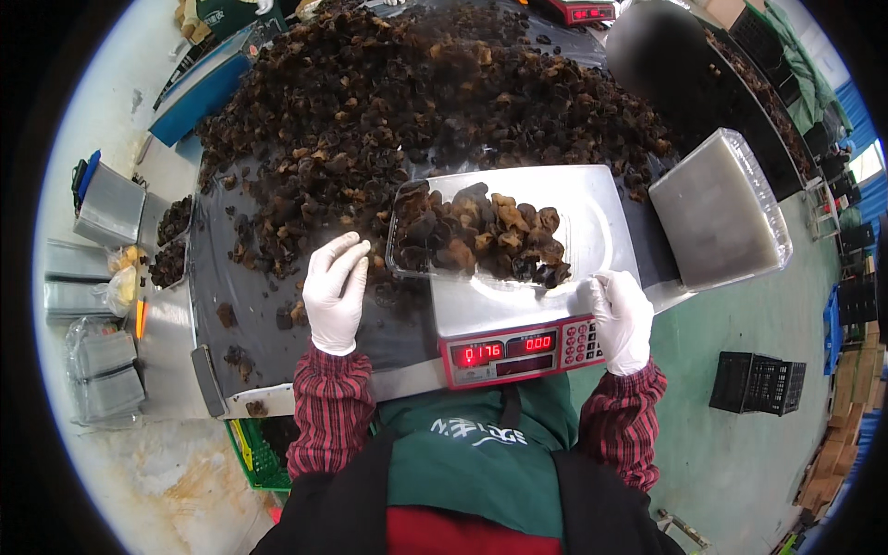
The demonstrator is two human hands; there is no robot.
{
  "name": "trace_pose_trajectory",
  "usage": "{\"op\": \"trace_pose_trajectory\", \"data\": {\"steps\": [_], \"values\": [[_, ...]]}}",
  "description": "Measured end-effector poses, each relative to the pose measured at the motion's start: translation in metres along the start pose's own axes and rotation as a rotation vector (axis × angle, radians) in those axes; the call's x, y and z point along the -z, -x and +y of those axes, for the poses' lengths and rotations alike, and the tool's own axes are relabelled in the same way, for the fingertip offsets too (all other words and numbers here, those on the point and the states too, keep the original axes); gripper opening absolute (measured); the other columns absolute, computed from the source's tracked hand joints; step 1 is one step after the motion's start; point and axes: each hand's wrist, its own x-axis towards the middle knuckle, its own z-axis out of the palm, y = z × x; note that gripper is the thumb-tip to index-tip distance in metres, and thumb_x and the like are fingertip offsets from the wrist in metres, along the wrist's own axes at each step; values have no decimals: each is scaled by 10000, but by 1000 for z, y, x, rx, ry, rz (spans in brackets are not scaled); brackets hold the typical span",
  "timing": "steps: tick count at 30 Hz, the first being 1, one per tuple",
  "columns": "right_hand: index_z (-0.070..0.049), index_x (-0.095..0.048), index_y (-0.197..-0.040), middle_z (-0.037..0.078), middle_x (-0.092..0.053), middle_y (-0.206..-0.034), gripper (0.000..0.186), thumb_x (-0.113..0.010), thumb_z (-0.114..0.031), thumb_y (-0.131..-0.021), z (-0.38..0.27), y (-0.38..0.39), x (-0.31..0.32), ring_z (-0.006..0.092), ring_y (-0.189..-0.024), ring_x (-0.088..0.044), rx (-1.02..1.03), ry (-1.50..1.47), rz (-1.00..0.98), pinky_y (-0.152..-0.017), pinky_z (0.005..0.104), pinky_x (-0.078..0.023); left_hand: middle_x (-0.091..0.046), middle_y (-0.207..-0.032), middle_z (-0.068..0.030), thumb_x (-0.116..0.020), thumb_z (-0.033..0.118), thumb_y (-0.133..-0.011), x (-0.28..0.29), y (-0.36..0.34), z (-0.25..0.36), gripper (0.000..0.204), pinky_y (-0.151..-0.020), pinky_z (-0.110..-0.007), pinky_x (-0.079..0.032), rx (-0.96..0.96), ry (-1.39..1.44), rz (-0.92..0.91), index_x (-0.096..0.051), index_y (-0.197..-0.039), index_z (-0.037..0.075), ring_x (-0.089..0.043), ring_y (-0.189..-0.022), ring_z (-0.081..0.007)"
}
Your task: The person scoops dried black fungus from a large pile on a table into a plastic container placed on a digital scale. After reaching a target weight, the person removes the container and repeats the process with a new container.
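Note:
A clear plastic tray (pixel 396 254) heaped with dark brown wood ear mushrooms (pixel 486 231) rests on the metal plate of a red digital scale (pixel 606 217). My left hand (pixel 336 294), in a white glove, hovers just left of the tray with its fingers stretched out and nothing visible in them. Loose mushrooms lie beneath and beyond it. My right hand (pixel 622 322), also gloved, is at the scale's front right corner, beside its keypad (pixel 581 343). Its fingers are curled together, and whatever may be between them is hidden. Red digits glow on the scale's display (pixel 504 351).
A large pile of wood ear mushrooms (pixel 370 111) covers the far side of the black-sheeted table (pixel 268 324). Stacked clear trays (pixel 721 213) stand right of the scale. More trays (pixel 102 370) and an orange tool (pixel 141 317) are at left. A black crate (pixel 757 382) sits on the green floor.

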Motion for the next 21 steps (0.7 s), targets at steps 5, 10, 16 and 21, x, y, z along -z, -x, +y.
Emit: {"op": "trace_pose_trajectory", "data": {"steps": [5, 10, 16, 21], "values": [[-27, -605, -878, 138, -593, -797, 99, -664, -99, -846, -5, -2, -4, 319, -716, -608, 45, -24, -70, -641, 367, -482, -651, -1078, -117, -621, -60, -843, -12, -15, -6, 179, -882, -289, -484, 32, 147, -64, -682, -1006, -18, -627, -1008, -216], [-23, -596, -895, 141, -593, -815, 103, -658, -92, -850, -11, -4, -10, 321, -739, -608, 64, -23, -34, -655, 364, -482, -654, -1061, -116, -592, -70, -858, -32, -56, -22, 199, -852, -262, -487, 5, 322, -95, -659, -1041, -29, -631, -970, -189], [-16, -589, -877, 165, -582, -770, 128, -580, -135, -922, -10, 2, -21, 336, -714, -609, -127, 90, 38, -644, 374, -479, -677, -1017, -71, -587, 49, -902, -70, -130, -49, 198, -814, -261, -493, 11, 415, -451, -672, -1076, 8, -637, -922, -158], [15, -590, -820, 145, -597, -632, 304, -494, -219, -989, -8, 9, -27, 234, -483, -592, -277, 30, -68, -523, 348, -471, -700, -897, -124, -630, 241, -830, -93, -158, -34, 256, -815, -325, -484, -1, 263, -1113, -720, -934, 25, -644, -857, -207]]}}
